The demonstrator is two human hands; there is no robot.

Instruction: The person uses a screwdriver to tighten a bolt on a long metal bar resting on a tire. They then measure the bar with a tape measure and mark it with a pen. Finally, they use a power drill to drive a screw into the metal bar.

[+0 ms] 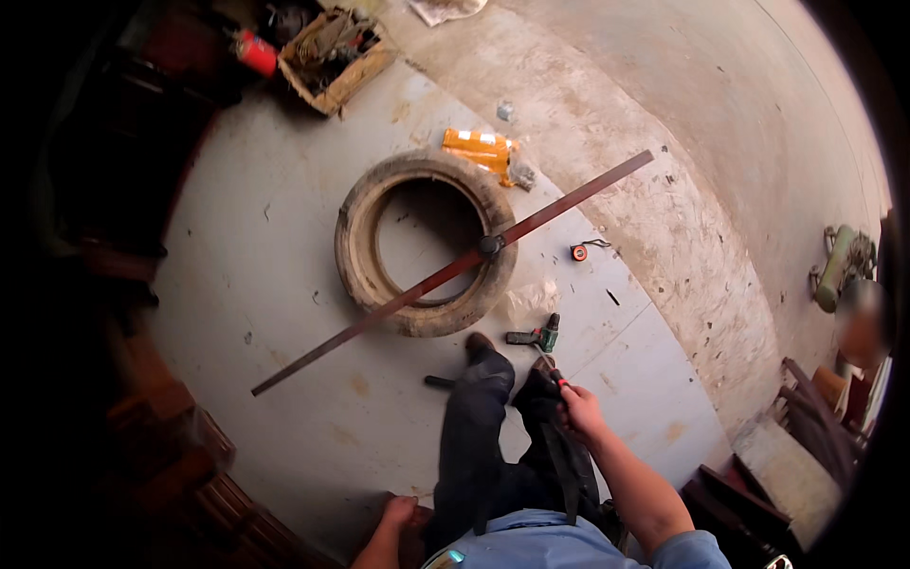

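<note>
My right hand (580, 413) is closed around the red and black handle of a screwdriver (561, 380), its shaft pointing up toward a green and black cordless drill (545, 336) on the floor. Low beside my left thigh is my left hand (402, 510), fingers curled; whatever they may hold is hidden. A worn tyre (356, 270) lies flat beyond my feet. Across it slants a long reddish-brown bar (578, 196), with a dark round fitting (490, 247) near its middle, over the tyre's right side. Neither hand touches the tyre or bar.
Right of the tyre are a tape measure (579, 252) and a clear plastic bag (531, 301). An orange package (479, 149) lies behind it. A black object (439, 382) is by my left shoe. A cardboard box of parts (358, 80) stands far left, stacked wood (218, 507) near left.
</note>
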